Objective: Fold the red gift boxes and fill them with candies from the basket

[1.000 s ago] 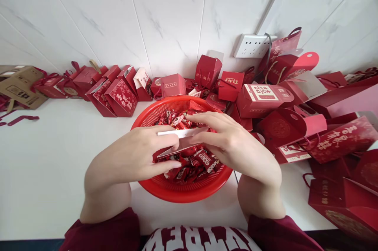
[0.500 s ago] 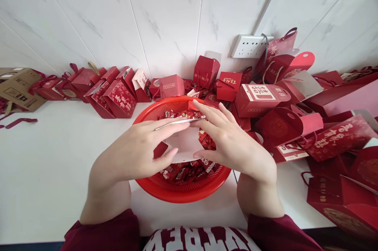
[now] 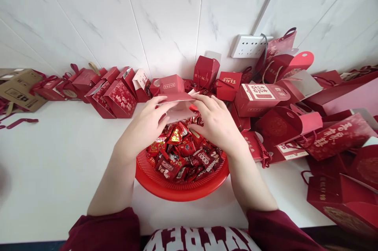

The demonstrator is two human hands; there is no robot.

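Observation:
Between both hands is a red gift box [image 3: 177,114], its pale inner side turned toward me and a red flap at its top edge. My left hand [image 3: 146,125] grips the box's left side, fingers along the top edge and thumb below. On the opposite side my right hand [image 3: 215,125] holds it the same way, thumb pointing inward. Below lies a heap of red and gold wrapped candies [image 3: 186,152] in a round red plastic basket [image 3: 183,194]. The basket's far rim is hidden behind the box and hands.
Folded red gift boxes [image 3: 120,99] stand along the tiled wall on the left, beside a brown cardboard box [image 3: 25,91]. Many more red boxes [image 3: 260,99] crowd the right side. A white power strip [image 3: 249,47] is on the wall. A ribbon [image 3: 22,123] lies at left.
Both hands have moved away from me with the box, toward the basket's far side. The box has tilted, its red flap now shows, and more candies are visible.

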